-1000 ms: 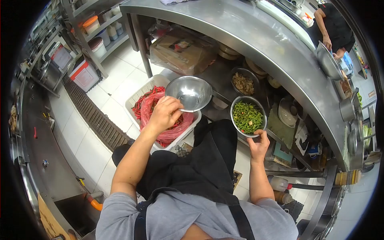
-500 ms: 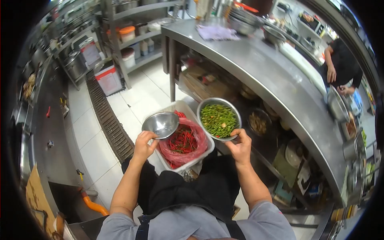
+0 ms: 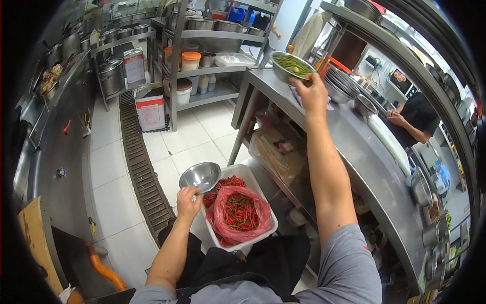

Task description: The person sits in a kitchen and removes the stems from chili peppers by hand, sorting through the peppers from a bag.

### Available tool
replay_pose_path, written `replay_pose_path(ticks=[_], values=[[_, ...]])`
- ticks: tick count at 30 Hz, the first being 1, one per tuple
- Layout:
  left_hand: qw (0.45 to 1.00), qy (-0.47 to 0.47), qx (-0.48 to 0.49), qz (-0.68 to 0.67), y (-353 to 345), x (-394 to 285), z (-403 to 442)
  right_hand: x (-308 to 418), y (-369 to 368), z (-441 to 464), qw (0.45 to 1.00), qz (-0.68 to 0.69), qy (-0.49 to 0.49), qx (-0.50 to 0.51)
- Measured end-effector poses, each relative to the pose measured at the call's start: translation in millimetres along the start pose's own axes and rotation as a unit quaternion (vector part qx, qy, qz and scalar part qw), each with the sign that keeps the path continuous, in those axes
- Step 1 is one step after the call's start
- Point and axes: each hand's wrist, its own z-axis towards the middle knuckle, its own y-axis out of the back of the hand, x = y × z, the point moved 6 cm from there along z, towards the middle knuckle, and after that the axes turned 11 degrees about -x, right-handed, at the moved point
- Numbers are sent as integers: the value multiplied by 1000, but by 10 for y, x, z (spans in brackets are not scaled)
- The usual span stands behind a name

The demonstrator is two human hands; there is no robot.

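My right hand grips the rim of a steel bowl of cut green vegetable pieces, held up over the near-left end of the steel counter. In my left hand, low down, is an empty steel bowl, pinched by its rim. That bowl hangs beside the left edge of a white plastic tub. Inside the tub, a pink plastic bag lies open around red chillies, with more red chillies outside the bag. Whether the raised bowl touches the counter, I cannot tell.
The steel counter curves along my right, bearing stacked steel bowls and a purple cloth. A steel shelf rack stands ahead. A floor drain grate runs on the left. Across the counter is a person in black.
My right hand has lifted the bowl of green pieces from beside the tub up to the counter's end. My left hand still holds the empty bowl near the tub. The view has tilted up.
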Motion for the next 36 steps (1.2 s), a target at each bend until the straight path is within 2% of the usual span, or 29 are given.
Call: replay_pose_path(ticks=[3, 6, 9, 12, 14, 15, 18, 20, 22, 23, 24, 25, 26, 27, 28, 29, 30, 31, 33, 36], values=[[1000, -19, -2, 1, -29, -61, 42, -440, -171, 397, 992, -121, -46, -7], [1000, -3, 23, -19, -120, -46, 50, -1019, -436, 702, 988, -135, -73, 7], [999, -6, 24, -25, -124, -88, 79, -1184, -599, 738, 982, -158, -102, 28], [1000, 0, 14, -6, -138, -44, 167, -1371, -760, 691, 975, -116, -167, 92], [1000, -3, 5, 5, -161, -40, 149, -1046, -580, 561, 976, -219, 5, 16], [1000, -10, 14, 2, -183, -36, 153, -806, -490, 511, 959, -266, 94, -24], [1000, -13, 9, 4, -194, -22, 138, -422, -225, 345, 954, -287, 83, -16], [999, -36, 25, 6, -211, -42, 153, -188, 40, 96, 993, -94, 73, 11], [996, -75, 37, -2, -180, -142, 145, 64, 456, -519, 992, 69, 99, 23], [995, -80, 65, -4, -202, -179, 157, 17, 674, -971, 988, 130, 25, 77], [993, -83, 82, -35, -196, -227, 138, 14, 929, -1428, 983, 166, 16, 76], [989, -83, 100, -68, -191, -303, 67, -55, 1179, -1875, 987, 113, 26, 111], [985, -86, 127, -75, -228, -418, 6, -360, 1326, -2376, 981, 94, -45, 162], [976, -44, 157, -141, -291, -536, -17, -720, 1446, -2852, 975, 57, -107, 186], [962, 1, 183, -201, -358, -641, -42, -980, 1621, -3222, 968, 3, -159, 195], [959, 1, 195, -204, -451, -786, -81, -1256, 1819, -3566, 962, -67, -179, 193], [913, 140, 235, -301, -644, -893, -171, -1386, 2035, -3743, 958, -73, -230, 155], [839, 276, 265, -386, -842, -1033, -275, -1493, 2212, -3849, 951, -76, -276, 117], [815, 253, 315, -415, -1092, -1602, -280, -1660, 2517, -3849, 951, -79, -299, 3], [853, 140, 349, -361, -1612, -1990, -451, -2000, 2780, -3610, 940, -145, -302, -68]])
